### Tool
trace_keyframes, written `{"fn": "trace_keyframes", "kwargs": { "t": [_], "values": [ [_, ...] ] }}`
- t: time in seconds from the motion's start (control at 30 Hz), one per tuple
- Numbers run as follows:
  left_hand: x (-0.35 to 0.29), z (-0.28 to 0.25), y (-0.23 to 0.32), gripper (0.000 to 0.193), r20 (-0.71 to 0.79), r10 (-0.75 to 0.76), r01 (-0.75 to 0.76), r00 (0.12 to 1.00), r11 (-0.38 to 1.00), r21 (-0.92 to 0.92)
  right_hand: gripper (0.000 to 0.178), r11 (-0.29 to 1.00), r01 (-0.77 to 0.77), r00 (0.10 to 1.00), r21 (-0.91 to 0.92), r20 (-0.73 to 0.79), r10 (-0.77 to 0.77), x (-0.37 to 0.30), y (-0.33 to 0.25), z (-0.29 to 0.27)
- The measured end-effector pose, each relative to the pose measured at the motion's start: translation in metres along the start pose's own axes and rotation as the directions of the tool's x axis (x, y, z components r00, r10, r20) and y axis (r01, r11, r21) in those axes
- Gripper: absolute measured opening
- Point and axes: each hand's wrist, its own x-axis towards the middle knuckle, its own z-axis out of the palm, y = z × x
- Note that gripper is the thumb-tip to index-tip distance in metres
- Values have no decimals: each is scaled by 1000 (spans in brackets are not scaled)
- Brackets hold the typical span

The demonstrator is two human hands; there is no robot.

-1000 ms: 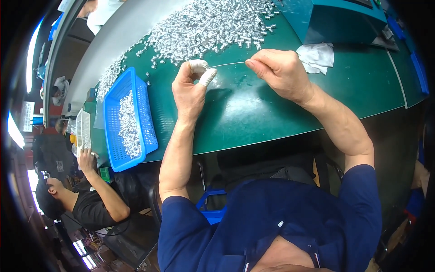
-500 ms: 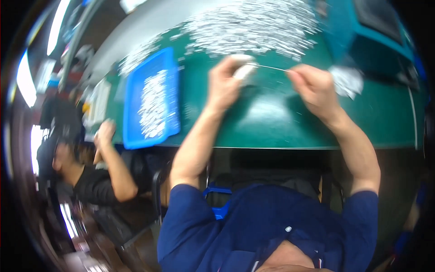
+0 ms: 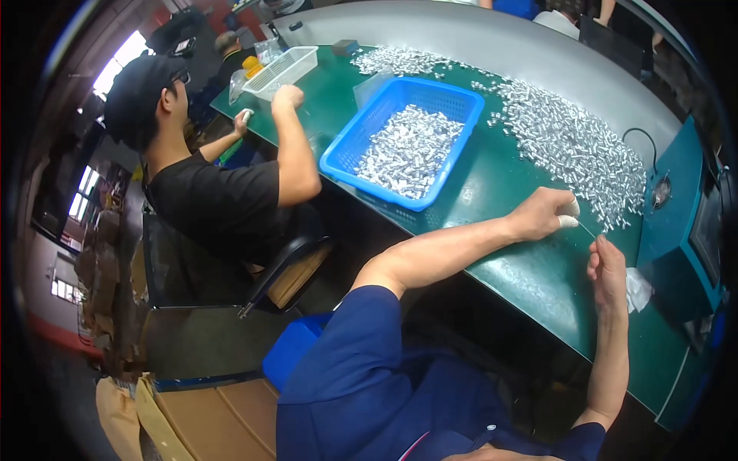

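Note:
My left hand (image 3: 538,215), with white coverings on its thumb and fingertip, is closed in a pinch above the green table (image 3: 538,300). What lies between those fingertips is too small to make out. Just to its right, my right hand (image 3: 609,269) pinches a thin metal rod (image 3: 587,229) that reaches toward the left fingertips. Beyond both hands spreads a heap of small silvery metal cylinders (image 3: 573,146). A blue plastic basket (image 3: 330,160) holding many similar pieces stands to the left of my left arm.
A crumpled white paper or cloth (image 3: 638,290) lies beside my right wrist. A teal machine (image 3: 673,223) stands at the table's right end. A co-worker in black (image 3: 223,184) sits at the left, near a white basket (image 3: 292,71). A grey raised border (image 3: 461,27) edges the table's far side.
The view has swung left, so the co-worker and blue basket show more fully and my hands appear farther right. Both hands stay close together, with the thin rod between them.

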Motion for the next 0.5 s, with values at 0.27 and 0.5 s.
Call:
{"fn": "trace_keyframes", "kwargs": {
  "t": [0.27,0.5],
  "values": [
    [4,-6,-7,15,35,-139,143,990,977,-161,20,508,617,716,-600,161,-680,-3,-4,0],
    [0,5,-8,17,44,65,-67,997,997,35,36,948,184,978,-258,-44,-202,16,7,-16]
  ]
}}
